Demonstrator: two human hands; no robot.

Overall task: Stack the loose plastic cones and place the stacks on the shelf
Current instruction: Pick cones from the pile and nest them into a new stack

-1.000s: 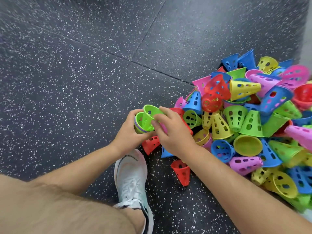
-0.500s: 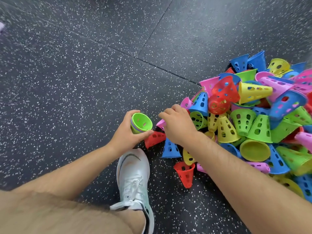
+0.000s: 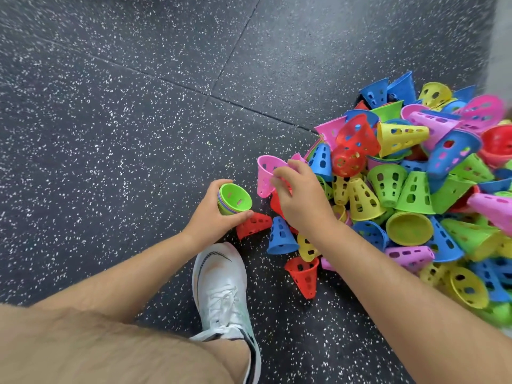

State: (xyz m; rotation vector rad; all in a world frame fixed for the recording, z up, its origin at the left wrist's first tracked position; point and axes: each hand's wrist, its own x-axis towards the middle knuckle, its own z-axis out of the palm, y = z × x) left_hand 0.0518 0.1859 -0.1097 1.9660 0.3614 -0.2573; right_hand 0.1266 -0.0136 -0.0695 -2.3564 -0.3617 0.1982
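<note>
My left hand [image 3: 212,214] grips a short stack of nested cones [image 3: 235,199] low over the floor, wide mouths facing up and right, a green cone innermost. My right hand [image 3: 300,196] pinches the rim of a pink cone [image 3: 264,176] and holds it just right of the stack, apart from it. A big heap of loose perforated cones [image 3: 415,189] in blue, yellow, green, red and pink fills the right side. No shelf is in view.
Stray cones lie near my hands: a red one [image 3: 253,224] under the stack, a blue one [image 3: 281,236] upright, another red one [image 3: 303,275] tipped over. My white shoe [image 3: 221,289] stands below them. Dark speckled floor [image 3: 124,120] spreads to the left.
My right hand let go of the green cone now seated in the stack, reached into the heap's edge and lifted a pink cone toward the stack. The left hand kept holding the stack.
</note>
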